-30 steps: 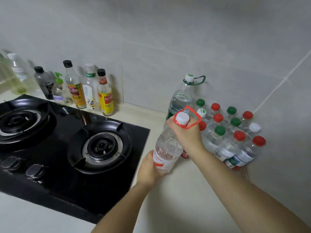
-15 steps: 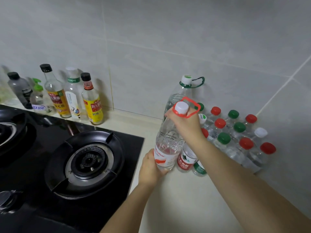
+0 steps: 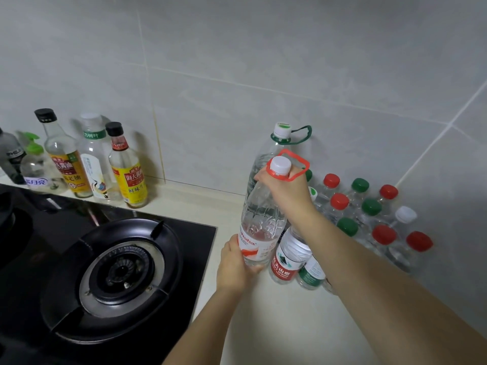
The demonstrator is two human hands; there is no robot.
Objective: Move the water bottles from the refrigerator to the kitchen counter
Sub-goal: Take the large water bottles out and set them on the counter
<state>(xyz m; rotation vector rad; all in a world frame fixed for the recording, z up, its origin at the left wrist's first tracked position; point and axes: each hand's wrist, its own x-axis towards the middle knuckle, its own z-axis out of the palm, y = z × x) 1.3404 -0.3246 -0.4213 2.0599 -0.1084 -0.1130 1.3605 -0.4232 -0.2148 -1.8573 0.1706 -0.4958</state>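
A large clear water bottle (image 3: pixel 263 219) with a white cap, a red carry ring and a red-white label stands tilted at the counter's middle. My right hand (image 3: pixel 288 188) grips its neck just under the cap. My left hand (image 3: pixel 234 264) holds its base by the label. Right behind it stands a taller bottle with a green handle (image 3: pixel 282 138). Several small water bottles with red, green and white caps (image 3: pixel 369 214) are packed against the wall to the right, partly hidden by my right forearm.
A black gas hob (image 3: pixel 113 272) fills the left side, its edge close to the large bottle. Sauce and oil bottles (image 3: pixel 126 167) line the back wall at left. The cream counter (image 3: pixel 276 325) runs toward me between the hob and the right wall.
The view has shifted so the hob slides left. The large bottle has come more upright and lower, close beside the small bottles, with both hands still on it.
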